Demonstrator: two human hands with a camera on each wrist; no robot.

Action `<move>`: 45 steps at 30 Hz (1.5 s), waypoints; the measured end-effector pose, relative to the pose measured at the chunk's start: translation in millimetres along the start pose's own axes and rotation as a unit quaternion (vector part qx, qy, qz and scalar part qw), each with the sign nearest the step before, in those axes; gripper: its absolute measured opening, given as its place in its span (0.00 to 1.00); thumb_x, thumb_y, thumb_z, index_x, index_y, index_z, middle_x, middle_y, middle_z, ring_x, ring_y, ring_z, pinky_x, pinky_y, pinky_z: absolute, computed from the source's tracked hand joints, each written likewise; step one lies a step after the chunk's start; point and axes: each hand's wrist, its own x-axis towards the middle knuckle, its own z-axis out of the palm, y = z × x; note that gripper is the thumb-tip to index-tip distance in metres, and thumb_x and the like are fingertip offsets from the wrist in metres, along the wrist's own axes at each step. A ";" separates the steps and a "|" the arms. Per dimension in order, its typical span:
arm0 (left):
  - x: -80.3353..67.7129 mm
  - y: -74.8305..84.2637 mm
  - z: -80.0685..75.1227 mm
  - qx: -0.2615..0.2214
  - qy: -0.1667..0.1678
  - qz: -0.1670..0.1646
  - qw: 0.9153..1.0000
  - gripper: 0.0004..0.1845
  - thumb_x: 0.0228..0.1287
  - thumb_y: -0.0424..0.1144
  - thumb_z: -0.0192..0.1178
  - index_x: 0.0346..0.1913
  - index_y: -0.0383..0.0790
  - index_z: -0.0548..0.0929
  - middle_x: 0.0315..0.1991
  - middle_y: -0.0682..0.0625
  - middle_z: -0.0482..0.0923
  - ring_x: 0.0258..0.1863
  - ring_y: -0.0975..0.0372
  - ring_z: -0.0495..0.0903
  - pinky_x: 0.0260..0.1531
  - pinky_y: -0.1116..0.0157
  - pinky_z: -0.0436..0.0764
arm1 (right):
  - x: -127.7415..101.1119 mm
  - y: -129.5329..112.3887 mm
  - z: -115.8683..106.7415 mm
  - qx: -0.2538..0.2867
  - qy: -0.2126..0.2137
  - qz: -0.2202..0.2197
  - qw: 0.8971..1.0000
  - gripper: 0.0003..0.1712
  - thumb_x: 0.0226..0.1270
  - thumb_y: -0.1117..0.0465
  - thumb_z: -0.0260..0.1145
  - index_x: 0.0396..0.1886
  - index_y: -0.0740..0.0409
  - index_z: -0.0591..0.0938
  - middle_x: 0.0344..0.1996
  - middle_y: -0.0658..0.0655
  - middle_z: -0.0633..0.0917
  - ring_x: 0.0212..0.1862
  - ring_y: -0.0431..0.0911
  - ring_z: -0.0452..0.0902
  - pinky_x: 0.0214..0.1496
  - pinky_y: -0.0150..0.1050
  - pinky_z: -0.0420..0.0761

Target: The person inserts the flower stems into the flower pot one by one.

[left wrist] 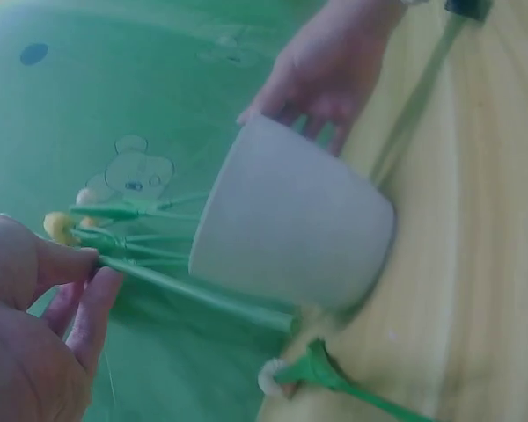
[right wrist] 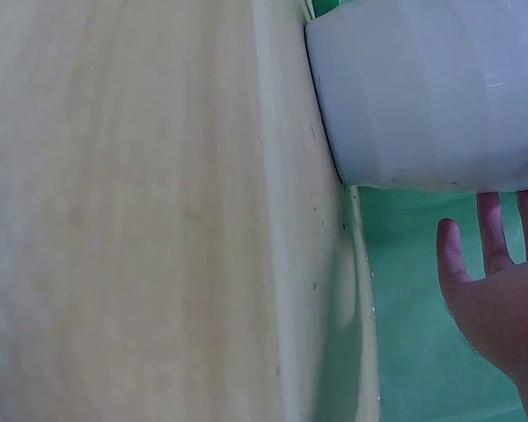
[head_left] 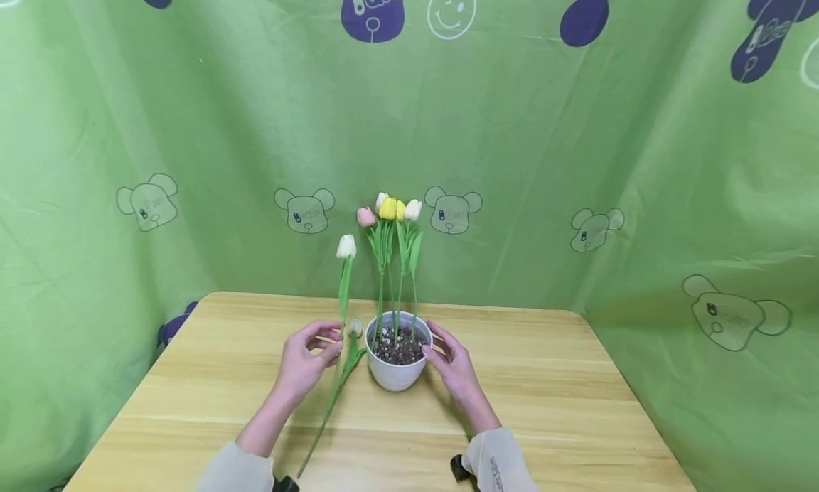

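Note:
In the head view, a white pot of dark soil stands on the table, with several pink, yellow and white tulips upright in it. Left of the pot, my left hand pinches the stem of a white tulip between thumb and fingers, blossom up. The lower stem end hangs free beside the pot in the left wrist view. My right hand rests against the pot's right side, thumb near the rim; its fingers look fairly straight in the right wrist view.
Another white tulip lies on the wooden table between the left hand and the pot, its stem reaching toward the front edge. A green patterned curtain hangs behind the table and along both sides.

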 end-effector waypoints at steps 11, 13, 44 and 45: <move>29.4 39.6 40.1 -0.043 -0.003 0.075 0.996 0.19 0.63 0.20 0.64 0.57 0.30 0.82 0.48 0.32 0.81 0.40 0.56 0.83 0.43 0.56 0.92 | 0.8 -0.8 -2.3 -0.003 -0.008 -0.005 1.000 0.35 0.72 0.65 0.68 0.76 0.64 0.69 0.76 0.66 0.68 0.74 0.66 0.66 0.67 0.25 0.75; 34.1 46.5 47.7 -0.050 -0.005 0.089 0.995 0.19 0.63 0.21 0.65 0.57 0.31 0.82 0.48 0.31 0.81 0.41 0.56 0.83 0.43 0.57 0.92 | 0.6 -1.4 -2.7 -0.003 -0.008 -0.001 1.000 0.34 0.72 0.66 0.67 0.76 0.64 0.69 0.77 0.66 0.68 0.74 0.65 0.66 0.67 0.25 0.75; 66.8 39.0 114.2 -0.067 0.020 0.122 0.990 0.19 0.65 0.26 0.68 0.58 0.32 0.82 0.50 0.33 0.84 0.48 0.45 0.84 0.44 0.65 0.90 | -5.9 -5.2 -6.8 -0.028 -0.050 0.012 0.998 0.36 0.75 0.61 0.65 0.79 0.58 0.65 0.78 0.65 0.66 0.77 0.63 0.63 0.77 0.39 0.67; 67.2 37.9 115.9 -0.066 0.019 0.121 0.990 0.18 0.65 0.27 0.68 0.58 0.33 0.83 0.50 0.35 0.85 0.48 0.46 0.84 0.45 0.65 0.90 | -6.3 -5.8 -7.0 -0.024 -0.051 0.014 0.998 0.36 0.75 0.62 0.65 0.79 0.58 0.65 0.78 0.65 0.65 0.78 0.62 0.63 0.78 0.40 0.66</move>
